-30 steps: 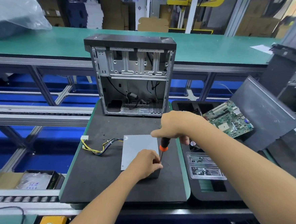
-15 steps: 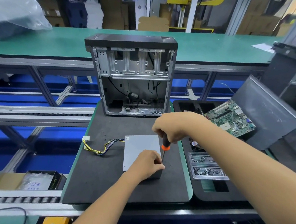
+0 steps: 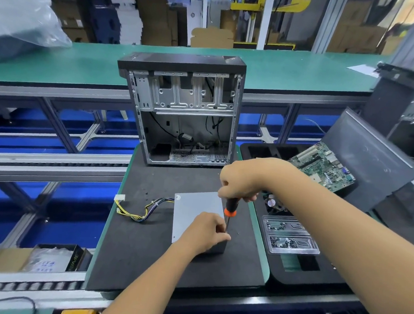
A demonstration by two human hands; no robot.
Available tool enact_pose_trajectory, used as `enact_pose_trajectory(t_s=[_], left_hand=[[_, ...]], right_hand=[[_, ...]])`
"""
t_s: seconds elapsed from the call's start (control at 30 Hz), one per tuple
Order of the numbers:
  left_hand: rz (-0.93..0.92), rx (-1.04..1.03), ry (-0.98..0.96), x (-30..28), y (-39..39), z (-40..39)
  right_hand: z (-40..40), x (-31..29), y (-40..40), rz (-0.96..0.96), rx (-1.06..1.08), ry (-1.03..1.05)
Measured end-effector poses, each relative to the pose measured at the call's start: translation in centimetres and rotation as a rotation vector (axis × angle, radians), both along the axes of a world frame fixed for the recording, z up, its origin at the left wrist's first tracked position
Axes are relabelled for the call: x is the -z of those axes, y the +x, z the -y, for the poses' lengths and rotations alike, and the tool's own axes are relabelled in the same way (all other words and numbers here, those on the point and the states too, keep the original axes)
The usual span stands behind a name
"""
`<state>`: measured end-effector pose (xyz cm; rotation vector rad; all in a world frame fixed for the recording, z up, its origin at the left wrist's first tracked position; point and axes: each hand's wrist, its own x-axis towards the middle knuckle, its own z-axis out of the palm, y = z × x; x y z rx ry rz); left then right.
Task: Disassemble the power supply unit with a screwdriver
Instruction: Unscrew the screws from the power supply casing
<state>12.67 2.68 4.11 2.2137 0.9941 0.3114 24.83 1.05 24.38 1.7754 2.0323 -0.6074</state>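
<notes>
Little has moved since the earlier frames: the right hand has slid slightly lower along the handle, and the left hand stays planted on the unit.

One flat grey metal power supply unit lies on the black foam work mat, its long axis running from 12 to 6 o'clock. Its bundle of yellow, black and purple cables trails off toward 9 o'clock and ends in white plug connectors.

One black-and-orange-handled screwdriver stands nearly upright, its handle at 12 o'clock and its thin shaft pointing down to the unit's right edge. The right hand's fingers are clenched around the handle top. The left hand presses on the unit's near right corner, its fingers curled and pinching beside the shaft.

At 12 o'clock from the unit stands one open grey steel computer case with a black top. At 3 o'clock sit two clear plastic screw trays; at 2 o'clock one green circuit board leans on a dark grey panel.

At 8 o'clock a black carton bears writing too blurred to read.
</notes>
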Motion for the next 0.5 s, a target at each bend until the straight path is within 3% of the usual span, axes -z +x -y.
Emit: enact_pose_trajectory(t_s=[0.27,0.4,0.5], left_hand=[[0.008,-0.019,0.033,0.4,0.1,0.1],[-0.006,-0.008,0.020,0.4,0.1,0.2],[0.001,-0.013,-0.004,0.3,0.2,0.2]], right_hand=[[1.0,0.4,0.2,-0.194,-0.136,0.054],[1.0,0.8,0.1,-0.086,0.025,0.087],[0.8,0.9,-0.1,-0.004,0.020,0.115]])
